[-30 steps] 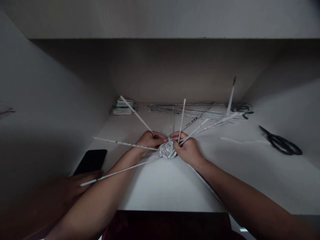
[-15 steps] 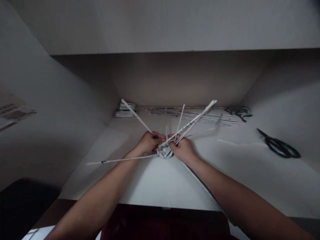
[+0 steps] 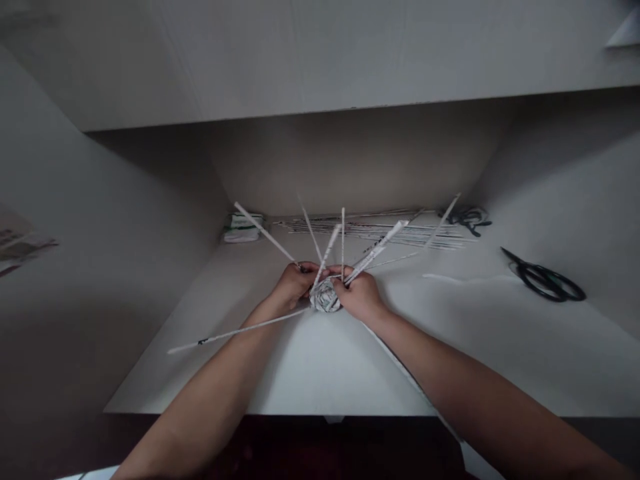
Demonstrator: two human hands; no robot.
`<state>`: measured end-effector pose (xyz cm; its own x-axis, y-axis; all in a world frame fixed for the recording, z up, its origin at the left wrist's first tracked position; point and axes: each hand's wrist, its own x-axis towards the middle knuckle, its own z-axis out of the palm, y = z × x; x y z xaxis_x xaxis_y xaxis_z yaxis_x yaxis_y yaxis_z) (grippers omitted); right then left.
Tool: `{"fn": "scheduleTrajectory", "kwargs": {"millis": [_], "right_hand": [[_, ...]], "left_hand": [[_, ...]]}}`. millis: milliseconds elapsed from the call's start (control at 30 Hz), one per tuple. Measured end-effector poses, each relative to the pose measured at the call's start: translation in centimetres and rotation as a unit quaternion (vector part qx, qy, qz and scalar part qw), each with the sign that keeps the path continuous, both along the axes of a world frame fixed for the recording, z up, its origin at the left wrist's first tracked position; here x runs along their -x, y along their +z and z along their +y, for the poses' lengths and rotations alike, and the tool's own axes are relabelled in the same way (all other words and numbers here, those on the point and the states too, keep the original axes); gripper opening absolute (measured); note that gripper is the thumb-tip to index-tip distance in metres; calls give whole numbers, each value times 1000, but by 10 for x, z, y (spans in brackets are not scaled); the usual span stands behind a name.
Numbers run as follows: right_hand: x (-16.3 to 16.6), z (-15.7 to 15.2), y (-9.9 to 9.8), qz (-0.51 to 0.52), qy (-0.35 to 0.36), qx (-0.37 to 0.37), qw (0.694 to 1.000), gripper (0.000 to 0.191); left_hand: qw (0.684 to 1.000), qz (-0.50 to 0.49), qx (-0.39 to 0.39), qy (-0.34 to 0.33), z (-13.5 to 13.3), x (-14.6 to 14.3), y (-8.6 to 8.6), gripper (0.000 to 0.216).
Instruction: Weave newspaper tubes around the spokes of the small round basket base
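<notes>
Between my hands is a small round weave of rolled newspaper tubes [image 3: 325,297], with several long tubes sticking out of it in all directions. My left hand [image 3: 296,283] pinches its left side, thumb against the base of an upright tube [image 3: 327,255]. On the right side my right hand [image 3: 361,293] grips the weave, its thumb near the rim and tubes rising past the fingers. One tube [image 3: 235,331] runs out to the left over my left forearm. Another passes under my right forearm toward the front edge. The fingertips behind the weave are partly hidden.
Black-handled scissors [image 3: 547,281] lie at the right, beside a thin white strip [image 3: 463,279]. A pile of loose paper tubes [image 3: 370,230] lies along the back. Dark tools [image 3: 469,219] rest at the back right, a white packet [image 3: 243,228] at the back left. Shelf panels enclose the sides.
One thick tube that leaned right across the weave now stands more upright, near my left thumb. My hands still hold the weave. The whole view has shifted and tilted slightly.
</notes>
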<state>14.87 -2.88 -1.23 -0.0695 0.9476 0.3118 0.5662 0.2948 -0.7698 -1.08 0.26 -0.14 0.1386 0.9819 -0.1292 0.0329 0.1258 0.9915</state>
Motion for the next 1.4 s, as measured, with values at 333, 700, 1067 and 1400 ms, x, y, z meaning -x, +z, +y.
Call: {"fn": "scheduleTrajectory", "kwargs": {"millis": [333,700,1067,1400], "right_hand": [[-1,2,0,-25,-55,1,998,21],[-2,2,-2,-39,-52,-21,998,18],[-1,2,0,-28,-59,-13,998,18],[-1,1,-2,6,-57,7,998,16]], "left_hand": [[999,-18,-9,-28,-3,2,-6,33],[999,-40,7,-34,-1,2,-9,34],[998,-48,-28,-36,-2,-3,-9,39],[998,-13,-52,-16,-4,-3,-9,29]]}}
